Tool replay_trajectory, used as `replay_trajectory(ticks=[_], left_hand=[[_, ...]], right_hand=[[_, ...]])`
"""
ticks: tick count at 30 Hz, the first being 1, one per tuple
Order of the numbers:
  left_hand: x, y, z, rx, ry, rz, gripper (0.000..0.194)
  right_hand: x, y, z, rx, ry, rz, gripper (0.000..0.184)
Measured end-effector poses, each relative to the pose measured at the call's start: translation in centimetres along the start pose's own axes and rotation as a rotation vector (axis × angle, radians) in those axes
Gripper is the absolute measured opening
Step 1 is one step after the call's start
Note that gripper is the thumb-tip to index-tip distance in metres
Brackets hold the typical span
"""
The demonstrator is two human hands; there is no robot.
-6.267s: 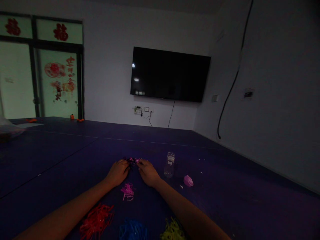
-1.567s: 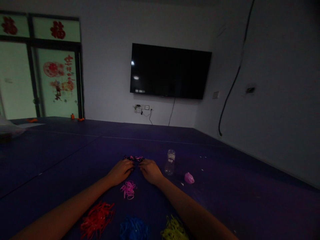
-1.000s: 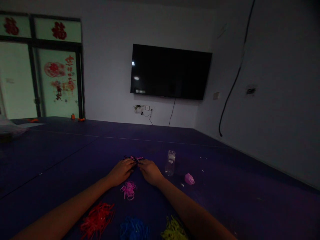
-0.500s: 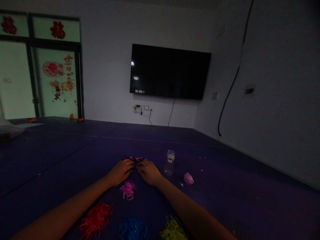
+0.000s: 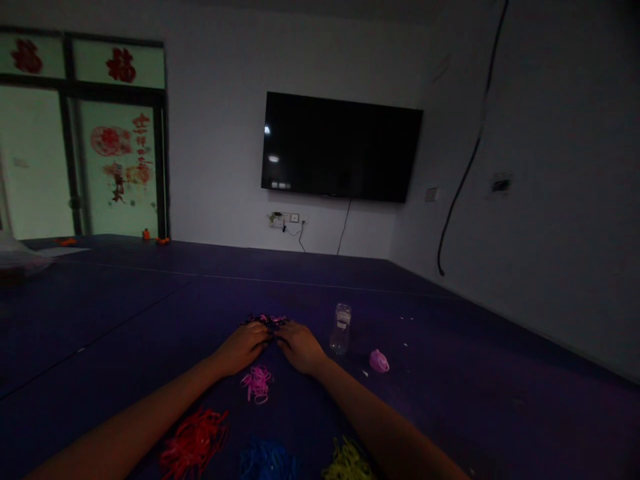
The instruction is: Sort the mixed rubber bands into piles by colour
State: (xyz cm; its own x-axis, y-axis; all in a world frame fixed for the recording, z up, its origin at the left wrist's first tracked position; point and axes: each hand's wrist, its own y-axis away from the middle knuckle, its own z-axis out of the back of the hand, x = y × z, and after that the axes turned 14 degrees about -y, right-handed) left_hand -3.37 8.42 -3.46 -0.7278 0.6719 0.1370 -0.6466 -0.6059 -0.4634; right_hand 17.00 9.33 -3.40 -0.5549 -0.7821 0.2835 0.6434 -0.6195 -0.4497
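A mixed pile of pink and black stretchy bands (image 5: pixel 270 319) lies on the dark purple surface in the head view. My left hand (image 5: pixel 245 347) rests at its near left edge, fingers reaching over the bands and thumb apart. From the right, my right hand (image 5: pixel 299 345) touches the same pile, its fingers bent forward and the thumb spread inward. The fingertips are dim and partly lost among the bands; nothing clearly sits in either hand. Just nearer than the left hand lies a small heap of pink bands (image 5: pixel 257 384).
Close to me are heaps of red bands (image 5: pixel 197 443), blue bands (image 5: pixel 269 460) and yellow bands (image 5: pixel 347 460). Right of my right hand stands a clear bottle (image 5: pixel 341 330), with a pink cap-like piece (image 5: pixel 379 361) beside it. A television (image 5: pixel 341 147) hangs on the far wall.
The whole view has shifted slightly down and right. Both hands stay at the mixed pile, with only small finger movement; the left fingers sit a little lower.
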Motion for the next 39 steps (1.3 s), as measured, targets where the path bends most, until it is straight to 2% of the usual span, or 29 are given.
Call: replay_trajectory(ticks=[14,18,20,22,25,28,39], left_hand=[[0.0,0.0,0.0,0.016,0.007,-0.01,0.03],[-0.2,-0.1,0.3,0.047,0.002,-0.02,0.032],[-0.2,-0.2,0.4,0.056,-0.007,-0.025,0.033],[-0.2,-0.2,0.4,0.054,-0.011,-0.02,0.033],[-0.1,-0.1,0.2,0.044,-0.012,-0.005,0.032],[0.0,-0.1,0.0,0.037,-0.017,-0.005,0.029],[-0.1,0.0,-0.1,0.011,-0.024,0.012,0.028]], right_hand=[[-0.3,-0.2,-0.2,0.046,0.03,0.032,0.023],[-0.4,-0.3,-0.3,0.045,-0.024,0.027,0.022],[-0.6,-0.4,-0.2,-0.008,-0.125,0.028,0.025],[-0.9,-0.4,0.0,-0.124,-0.25,-0.019,0.03],[-1.4,-0.3,0.3,-0.328,-0.364,-0.207,0.038],[-1.6,-0.2,0.4,-0.416,-0.368,-0.352,0.042],[-1.7,-0.4,0.2,-0.23,-0.144,-0.424,0.034]])
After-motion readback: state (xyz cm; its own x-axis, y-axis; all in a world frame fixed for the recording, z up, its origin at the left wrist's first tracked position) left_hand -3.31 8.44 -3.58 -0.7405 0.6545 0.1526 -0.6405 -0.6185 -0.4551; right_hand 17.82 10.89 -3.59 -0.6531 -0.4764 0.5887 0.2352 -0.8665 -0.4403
